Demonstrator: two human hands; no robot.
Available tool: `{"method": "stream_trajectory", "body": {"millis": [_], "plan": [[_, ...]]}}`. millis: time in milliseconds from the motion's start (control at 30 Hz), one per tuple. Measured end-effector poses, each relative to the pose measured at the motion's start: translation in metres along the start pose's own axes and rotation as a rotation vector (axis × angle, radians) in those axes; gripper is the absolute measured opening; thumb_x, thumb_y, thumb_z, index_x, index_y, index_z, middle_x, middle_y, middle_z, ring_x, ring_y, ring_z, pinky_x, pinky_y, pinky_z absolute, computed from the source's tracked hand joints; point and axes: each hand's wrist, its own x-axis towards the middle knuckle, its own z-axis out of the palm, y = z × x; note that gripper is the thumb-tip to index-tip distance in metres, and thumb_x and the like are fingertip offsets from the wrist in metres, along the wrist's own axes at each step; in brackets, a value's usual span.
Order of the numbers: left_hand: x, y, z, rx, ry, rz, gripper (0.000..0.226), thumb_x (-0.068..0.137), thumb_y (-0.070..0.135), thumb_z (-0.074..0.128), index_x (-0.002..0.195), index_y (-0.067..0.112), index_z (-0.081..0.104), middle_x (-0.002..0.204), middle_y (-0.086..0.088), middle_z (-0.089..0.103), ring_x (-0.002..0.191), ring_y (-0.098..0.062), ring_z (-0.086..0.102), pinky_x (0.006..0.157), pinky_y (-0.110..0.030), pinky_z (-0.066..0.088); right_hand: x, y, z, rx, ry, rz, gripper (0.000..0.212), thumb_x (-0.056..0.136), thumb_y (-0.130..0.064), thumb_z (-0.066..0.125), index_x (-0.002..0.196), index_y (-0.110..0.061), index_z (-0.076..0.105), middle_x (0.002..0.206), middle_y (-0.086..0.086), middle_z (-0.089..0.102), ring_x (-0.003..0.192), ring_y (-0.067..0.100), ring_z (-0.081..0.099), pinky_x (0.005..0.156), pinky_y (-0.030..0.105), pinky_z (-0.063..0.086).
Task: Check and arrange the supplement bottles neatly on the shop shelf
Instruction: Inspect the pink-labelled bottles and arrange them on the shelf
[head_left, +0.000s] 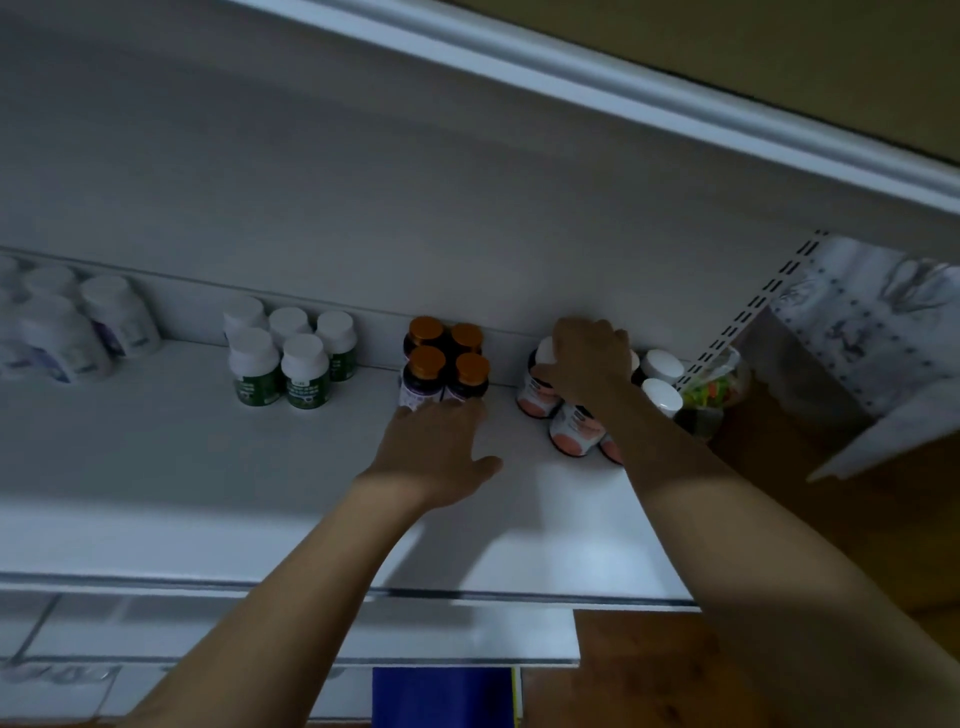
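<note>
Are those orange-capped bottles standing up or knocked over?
Upright: all four orange-capped bottles stand caps-up in a tight square on the shelf.

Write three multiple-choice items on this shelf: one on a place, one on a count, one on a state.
1. What stands between the green-label bottles and the pink-label bottles?
A. purple-label bottles
B. a blue box
C. orange-capped bottles

2. How many orange caps show?
A. two
B. four
C. six

3. The right hand:
A. grips the top of a pink-label bottle
B. hangs free
C. holds a green-label bottle

Answers:
1. C, since the orange-capped group sits between the two.
2. B, since four orange caps show, two by two.
3. A, since its fingers curl over that bottle's top.
</note>
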Motion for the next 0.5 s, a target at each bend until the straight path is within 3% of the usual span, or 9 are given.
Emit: {"method": "stream_trajectory", "body": {"millis": [133, 233, 400, 500], "plan": [[-0.004, 0.000, -0.002, -0.031, -0.018, 0.016, 0.058, 0.093, 0.056, 0.050, 0.140, 0.025, 0.039, 0.138, 0.002, 0.050, 0.124, -0.021, 0.049, 0.102, -0.037, 0.037, -0.025, 0.000, -0.004, 0.331, 0.084, 0.069, 0.030, 0.079, -0.036, 0.070, 0.083, -0.014, 0.050, 0.090, 0.009, 0.060, 0.092, 0.030, 0.055, 0.074, 0.037, 0.044], [-0.010, 0.004, -0.003, -0.040, -0.015, 0.020, 0.060, 0.093, 0.055, 0.051, 0.143, 0.026, 0.036, 0.140, 0.002, 0.049, 0.126, -0.020, 0.048, 0.103, -0.035, 0.038, -0.047, 0.005, -0.017, 0.579, 0.127, 0.163, 0.033, 0.073, -0.033, 0.076, 0.078, -0.016, 0.049, 0.073, -0.002, 0.053, 0.070, 0.018, 0.052, 0.057, 0.030, 0.039], [-0.024, 0.022, -0.010, -0.056, 0.060, 0.020, 0.065, 0.091, 0.054, 0.055, 0.144, 0.025, 0.033, 0.144, 0.001, 0.045, 0.127, -0.022, 0.046, 0.102, -0.036, 0.039, -0.093, 0.021, -0.041, 0.873, 0.210, 0.210, 0.032, 0.074, -0.026, 0.080, 0.083, -0.015, 0.052, 0.069, -0.009, 0.048, 0.060, 0.003, 0.043, 0.048, 0.012, 0.032], [-0.035, 0.039, -0.010, -0.082, 0.162, 0.047, 0.071, 0.087, 0.057, 0.059, 0.143, 0.021, 0.034, 0.142, -0.002, 0.042, 0.124, -0.023, 0.046, 0.092, -0.035, 0.044, -0.119, 0.030, -0.049, 0.997, 0.190, 0.234, 0.028, 0.073, -0.024, 0.082, 0.082, -0.022, 0.056, 0.079, -0.010, 0.057, 0.071, 0.004, 0.054, 0.056, 0.011, 0.041]]}}
